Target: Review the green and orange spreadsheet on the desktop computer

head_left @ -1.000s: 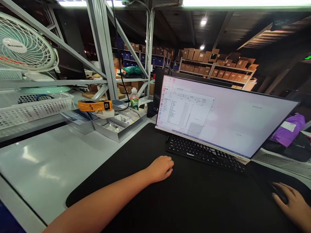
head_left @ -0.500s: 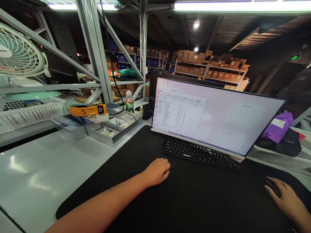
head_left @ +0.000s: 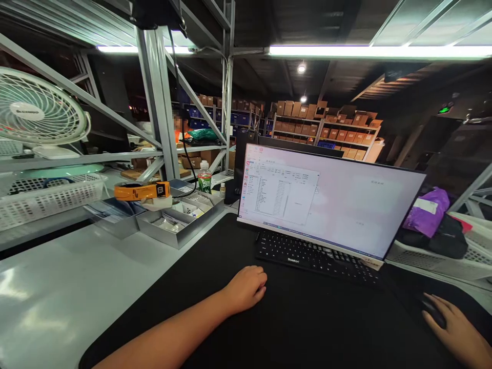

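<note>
My left hand (head_left: 246,287) rests on the black desk mat (head_left: 307,328), fingers curled under in a loose fist with nothing in it, just in front of the black keyboard (head_left: 315,256). At the lower right, my right hand (head_left: 457,330) lies over a black mouse (head_left: 432,310), fingers draped on it. A wide monitor (head_left: 330,200) stands behind the keyboard and shows a window with a list.
A grey metal tray (head_left: 175,223) with small parts and an orange tape dispenser (head_left: 142,191) sit at the left, with a green bottle (head_left: 204,178), a white fan (head_left: 38,113) and white basket (head_left: 46,195). Purple parcel (head_left: 426,211) lies at right. Another person stands behind the shelving.
The view has tilted upward, so everything sits lower in the picture. Both hands have stayed where they were on the mat and the mouse.
</note>
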Motion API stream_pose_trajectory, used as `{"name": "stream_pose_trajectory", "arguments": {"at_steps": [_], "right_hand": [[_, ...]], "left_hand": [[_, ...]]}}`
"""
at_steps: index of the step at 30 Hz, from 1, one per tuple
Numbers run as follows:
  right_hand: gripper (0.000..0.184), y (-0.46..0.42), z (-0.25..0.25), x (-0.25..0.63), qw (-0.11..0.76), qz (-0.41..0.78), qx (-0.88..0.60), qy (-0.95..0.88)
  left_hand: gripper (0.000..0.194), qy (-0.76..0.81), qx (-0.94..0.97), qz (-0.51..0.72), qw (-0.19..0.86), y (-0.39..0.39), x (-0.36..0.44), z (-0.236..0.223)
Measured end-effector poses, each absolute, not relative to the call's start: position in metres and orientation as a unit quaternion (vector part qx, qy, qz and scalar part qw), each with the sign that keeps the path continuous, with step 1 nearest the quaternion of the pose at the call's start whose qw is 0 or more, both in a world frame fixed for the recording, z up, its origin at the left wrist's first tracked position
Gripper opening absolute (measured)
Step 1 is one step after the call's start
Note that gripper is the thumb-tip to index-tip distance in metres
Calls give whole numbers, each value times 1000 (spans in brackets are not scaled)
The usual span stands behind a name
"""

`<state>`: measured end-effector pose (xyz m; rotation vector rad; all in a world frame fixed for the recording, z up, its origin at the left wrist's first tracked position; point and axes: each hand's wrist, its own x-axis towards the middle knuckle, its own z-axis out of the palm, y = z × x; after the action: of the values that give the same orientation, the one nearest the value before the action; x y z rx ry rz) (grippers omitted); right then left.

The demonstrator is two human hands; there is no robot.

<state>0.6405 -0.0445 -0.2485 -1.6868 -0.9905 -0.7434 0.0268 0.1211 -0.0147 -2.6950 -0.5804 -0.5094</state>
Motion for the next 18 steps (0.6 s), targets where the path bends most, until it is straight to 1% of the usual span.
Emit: {"name": "stream_pose_trajectory", "arguments": {"at_steps": [4, 7, 12, 18], "right_hand": [[54, -47, -241, 634, 548, -315, -655, -414], [48, -49, -236, 630, 558, -304, -655, -409], [51, -51, -229, 619, 562, -308, -656, -399], [60, -59, -223, 606, 571, -263, -666, -401]], "left_hand": [[11, -206, -947, -175, 172, 120, 27, -14], [11, -205, -947, -180, 170, 119, 28, -14], [12, -206, -947, -187, 163, 118, 28, -14], [13, -204, -947, -186, 167, 117, 27, -14]]}}
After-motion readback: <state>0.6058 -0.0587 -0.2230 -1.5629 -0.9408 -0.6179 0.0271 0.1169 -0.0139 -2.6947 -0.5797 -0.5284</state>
